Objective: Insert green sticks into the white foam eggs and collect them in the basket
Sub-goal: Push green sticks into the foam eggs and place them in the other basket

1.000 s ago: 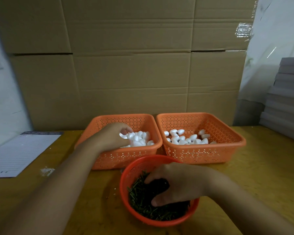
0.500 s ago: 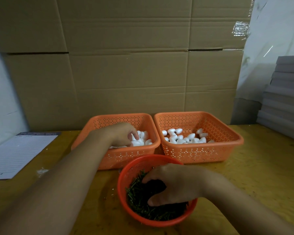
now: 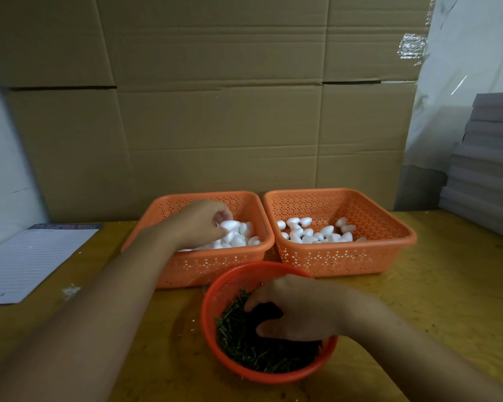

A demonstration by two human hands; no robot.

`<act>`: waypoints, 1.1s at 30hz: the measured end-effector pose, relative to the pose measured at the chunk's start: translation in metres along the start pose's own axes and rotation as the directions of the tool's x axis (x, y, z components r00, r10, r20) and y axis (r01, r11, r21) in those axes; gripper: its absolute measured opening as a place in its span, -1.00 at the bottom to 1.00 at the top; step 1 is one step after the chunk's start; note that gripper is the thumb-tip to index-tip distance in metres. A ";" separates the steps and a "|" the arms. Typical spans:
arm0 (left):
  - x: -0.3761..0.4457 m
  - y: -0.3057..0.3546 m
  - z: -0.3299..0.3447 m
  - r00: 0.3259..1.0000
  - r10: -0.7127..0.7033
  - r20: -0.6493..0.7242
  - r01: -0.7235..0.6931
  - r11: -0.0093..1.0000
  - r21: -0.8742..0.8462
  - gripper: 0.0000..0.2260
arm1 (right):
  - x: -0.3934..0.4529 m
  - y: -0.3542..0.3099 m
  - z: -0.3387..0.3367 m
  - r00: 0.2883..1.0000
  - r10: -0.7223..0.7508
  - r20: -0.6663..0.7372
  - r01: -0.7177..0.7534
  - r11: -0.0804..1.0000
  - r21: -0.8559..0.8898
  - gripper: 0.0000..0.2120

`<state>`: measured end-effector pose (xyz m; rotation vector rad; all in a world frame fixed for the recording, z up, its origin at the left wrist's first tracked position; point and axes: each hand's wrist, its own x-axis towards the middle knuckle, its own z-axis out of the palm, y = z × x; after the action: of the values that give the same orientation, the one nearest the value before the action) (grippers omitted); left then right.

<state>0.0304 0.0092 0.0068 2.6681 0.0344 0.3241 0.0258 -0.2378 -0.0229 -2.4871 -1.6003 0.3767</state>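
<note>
Left hand (image 3: 199, 224) has closed fingers on a foam egg (image 3: 230, 225), left basket (image 3: 204, 264), 11 o'clock | right hand (image 3: 299, 311) curled in green sticks (image 3: 244, 343), grip unclear | assembly comes next.

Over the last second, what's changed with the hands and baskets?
Little: the left hand closed its fingers on a white foam egg in the left orange basket. The right hand stayed in the round red basket of green sticks.
</note>
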 end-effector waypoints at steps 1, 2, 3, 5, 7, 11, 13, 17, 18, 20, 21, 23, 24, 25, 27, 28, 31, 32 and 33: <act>-0.004 0.001 -0.002 0.998 0.012 -0.056 -0.014 0.999 -0.052 -0.86 | 0.001 0.001 0.002 0.999 -0.008 -0.032 0.008 1.000 0.001 -0.63; -0.008 0.003 -0.003 0.994 0.018 -0.112 -0.030 0.994 -0.105 -0.87 | 0.002 0.002 0.004 0.998 -0.008 -0.063 0.008 1.000 0.006 -0.66; -0.012 0.005 -0.004 0.986 0.021 -0.163 -0.046 0.988 -0.150 -0.88 | 0.003 0.003 0.005 0.996 -0.006 -0.088 0.007 1.000 0.014 -0.69; -0.020 0.010 -0.007 0.972 0.022 -0.234 -0.075 0.973 -0.217 -0.86 | 0.005 0.005 0.007 0.992 -0.011 -0.124 0.016 0.999 0.040 -0.73; -0.029 0.015 -0.008 0.963 0.025 -0.268 -0.102 0.955 -0.278 -0.81 | 0.006 0.006 0.009 0.988 -0.019 -0.152 0.028 0.998 0.058 -0.77; -0.052 0.026 -0.008 0.965 0.067 -0.252 -0.165 0.905 -0.391 -0.73 | 0.008 0.006 0.011 0.981 -0.022 -0.192 0.036 0.997 0.071 -0.79; -0.062 0.031 -0.006 0.970 0.095 -0.224 -0.184 0.889 -0.419 -0.70 | 0.009 0.006 0.012 0.974 -0.027 -0.224 0.048 0.995 0.085 -0.78; -0.075 0.033 0.000 0.982 0.096 -0.161 -0.156 0.894 -0.419 -0.72 | 0.011 0.003 0.013 0.936 -0.036 -0.351 0.075 0.992 0.098 -0.72; -0.077 0.032 0.002 0.984 0.086 -0.155 -0.145 0.893 -0.426 -0.72 | 0.012 0.002 0.013 0.924 -0.040 -0.380 0.088 0.990 0.109 -0.71; -0.079 0.031 0.007 0.989 0.060 -0.137 -0.119 0.873 -0.473 -0.75 | 0.012 0.001 0.013 0.901 -0.033 -0.433 0.102 0.985 0.136 -0.70; -0.080 0.030 0.010 0.990 0.053 -0.132 -0.113 0.861 -0.496 -0.76 | 0.012 0.000 0.013 0.889 -0.023 -0.457 0.100 0.984 0.145 -0.69; -0.079 0.029 0.014 0.989 0.046 -0.138 -0.110 0.856 -0.505 -0.77 | 0.012 0.000 0.012 0.865 0.009 -0.501 0.085 0.983 0.166 -0.66; -0.079 0.028 0.015 0.989 0.044 -0.140 -0.108 0.862 -0.495 -0.78 | 0.012 0.000 0.012 0.852 0.028 -0.522 0.076 0.981 0.176 -0.66; -0.079 0.028 0.016 0.989 0.044 -0.138 -0.106 0.871 -0.480 -0.80 | 0.013 0.000 0.012 0.841 0.046 -0.540 0.065 0.981 0.185 -0.67; -0.078 0.026 0.018 0.992 0.041 -0.119 -0.092 0.884 -0.458 -0.83 | 0.012 0.000 0.010 0.827 0.068 -0.558 0.054 0.979 0.199 -0.70; -0.078 0.026 0.019 0.994 0.032 -0.104 -0.076 0.887 -0.455 -0.85 | 0.012 0.000 0.010 0.825 0.071 -0.560 0.054 0.977 0.204 -0.71; -0.078 0.026 0.021 0.997 0.006 -0.079 -0.041 0.892 -0.450 -0.82 | 0.012 0.000 0.008 0.832 0.068 -0.550 0.043 0.982 0.186 -0.68; -0.077 0.026 0.021 0.996 0.005 -0.084 -0.042 0.895 -0.443 -0.81 | 0.012 0.001 0.007 0.836 0.064 -0.545 0.034 0.985 0.169 -0.67; -0.077 0.026 0.021 0.995 0.013 -0.095 -0.053 0.898 -0.437 -0.85 | 0.012 0.002 0.008 0.840 0.062 -0.539 0.026 0.988 0.155 -0.66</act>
<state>-0.0399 -0.0295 -0.0175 2.2053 -0.0514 0.4094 0.0300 -0.2275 -0.0322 -2.2110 -1.2557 -0.1923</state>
